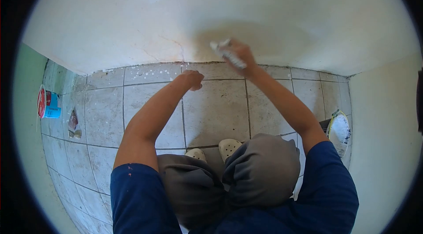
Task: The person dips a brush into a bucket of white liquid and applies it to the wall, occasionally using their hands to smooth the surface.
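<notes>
Blurred by motion, my right hand (244, 57) is closed round a whitish, dark-streaked object (230, 54) in front of the lower wall. Its kind I cannot tell. The pale wall (167, 13) rises ahead, with thin brownish cracks low down left of this hand. My left hand (192, 79) hangs over the floor tiles near the wall's foot, its fingers curled in and nothing showing in them.
White drops spot the tiled floor (211, 106) along the wall. A red and blue tub (49, 103) is at the left by a green wall (28, 115). A white-smeared container (339, 130) stands at right. My pale clogs (229, 148) are below.
</notes>
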Available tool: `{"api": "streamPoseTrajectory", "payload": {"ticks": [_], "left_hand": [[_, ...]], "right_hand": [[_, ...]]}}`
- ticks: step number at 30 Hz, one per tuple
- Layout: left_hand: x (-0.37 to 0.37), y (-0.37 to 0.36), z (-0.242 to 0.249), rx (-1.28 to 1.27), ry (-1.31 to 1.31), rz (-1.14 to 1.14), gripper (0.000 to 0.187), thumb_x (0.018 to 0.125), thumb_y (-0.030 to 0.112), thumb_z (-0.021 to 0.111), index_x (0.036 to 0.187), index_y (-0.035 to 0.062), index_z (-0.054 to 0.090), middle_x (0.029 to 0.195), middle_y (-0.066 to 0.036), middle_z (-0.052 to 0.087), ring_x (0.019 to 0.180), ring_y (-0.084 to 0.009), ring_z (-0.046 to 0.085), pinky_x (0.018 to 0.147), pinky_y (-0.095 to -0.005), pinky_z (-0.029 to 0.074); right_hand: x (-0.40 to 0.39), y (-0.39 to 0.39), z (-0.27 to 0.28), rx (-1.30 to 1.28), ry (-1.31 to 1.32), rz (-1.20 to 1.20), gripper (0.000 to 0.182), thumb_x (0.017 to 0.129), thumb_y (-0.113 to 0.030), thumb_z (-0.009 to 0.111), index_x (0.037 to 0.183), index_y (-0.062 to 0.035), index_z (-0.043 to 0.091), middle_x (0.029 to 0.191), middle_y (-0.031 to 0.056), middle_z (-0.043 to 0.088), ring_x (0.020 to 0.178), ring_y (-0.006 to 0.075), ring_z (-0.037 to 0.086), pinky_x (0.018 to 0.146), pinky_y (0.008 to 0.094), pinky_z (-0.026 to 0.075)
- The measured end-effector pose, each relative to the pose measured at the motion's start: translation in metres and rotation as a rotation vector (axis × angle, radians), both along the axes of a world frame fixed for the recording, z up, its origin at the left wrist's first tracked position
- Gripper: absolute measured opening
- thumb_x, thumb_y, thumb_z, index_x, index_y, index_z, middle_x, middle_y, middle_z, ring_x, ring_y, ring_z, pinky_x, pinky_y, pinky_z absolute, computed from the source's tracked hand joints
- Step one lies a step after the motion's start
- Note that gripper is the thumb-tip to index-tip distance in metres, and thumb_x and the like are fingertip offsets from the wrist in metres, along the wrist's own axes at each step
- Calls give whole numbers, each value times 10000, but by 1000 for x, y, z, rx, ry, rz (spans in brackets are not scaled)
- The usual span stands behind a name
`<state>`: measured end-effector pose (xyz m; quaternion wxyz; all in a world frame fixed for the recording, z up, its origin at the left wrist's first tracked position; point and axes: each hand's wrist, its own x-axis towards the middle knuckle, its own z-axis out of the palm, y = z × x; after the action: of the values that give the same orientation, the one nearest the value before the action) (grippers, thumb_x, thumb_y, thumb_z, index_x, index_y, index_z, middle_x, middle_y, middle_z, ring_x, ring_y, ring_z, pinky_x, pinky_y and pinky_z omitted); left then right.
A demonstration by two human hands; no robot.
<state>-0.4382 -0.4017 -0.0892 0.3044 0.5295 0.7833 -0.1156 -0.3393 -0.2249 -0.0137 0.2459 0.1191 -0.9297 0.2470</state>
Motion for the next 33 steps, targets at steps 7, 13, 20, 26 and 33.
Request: {"api": "streamPoseTrajectory", "payload": {"ticks": [7, 13, 20, 26, 33], "left_hand": [[2, 2, -1, 44, -63, 23, 387, 827, 323, 537, 1121, 72, 535, 1108, -157, 568, 1067, -311, 527, 888, -419, 430], [0, 1, -10, 32, -33, -12, 340, 809, 273, 536, 1070, 60, 582, 1100, -145, 583, 1047, -288, 548, 864, -401, 450], [2, 6, -42, 67, -68, -48, 377, 820, 306, 538, 1103, 58, 548, 1102, -149, 576, 1073, -304, 524, 890, -420, 427], [2, -6, -20, -47, -39, -50, 398, 834, 317, 515, 1144, 67, 527, 1122, -164, 563, 1082, -308, 518, 900, -408, 421], [-8, -21, -20, 8, -73, 15, 399, 831, 316, 520, 1144, 68, 527, 1116, -153, 570, 1066, -299, 532, 886, -408, 432]], "right_hand": [[9, 32, -13, 64, 66, -141, 343, 645, -34, 644, 981, -103, 628, 901, 118, 578, 831, 300, 583, 711, 366, 482], [7, -7, 5, -53, 102, -66, 285, 673, -23, 638, 948, -96, 638, 881, 120, 591, 780, 278, 594, 667, 335, 487], [-37, -24, 20, 29, 113, 16, 277, 668, -19, 652, 939, -77, 644, 869, 109, 592, 726, 260, 602, 616, 306, 487], [-50, -58, -11, 215, 24, 182, 310, 675, -48, 647, 977, -115, 641, 858, 104, 576, 770, 271, 589, 656, 344, 491], [-72, -59, 15, 204, 177, 81, 301, 705, -62, 588, 996, -134, 607, 944, 91, 580, 834, 257, 587, 678, 344, 498]]}}
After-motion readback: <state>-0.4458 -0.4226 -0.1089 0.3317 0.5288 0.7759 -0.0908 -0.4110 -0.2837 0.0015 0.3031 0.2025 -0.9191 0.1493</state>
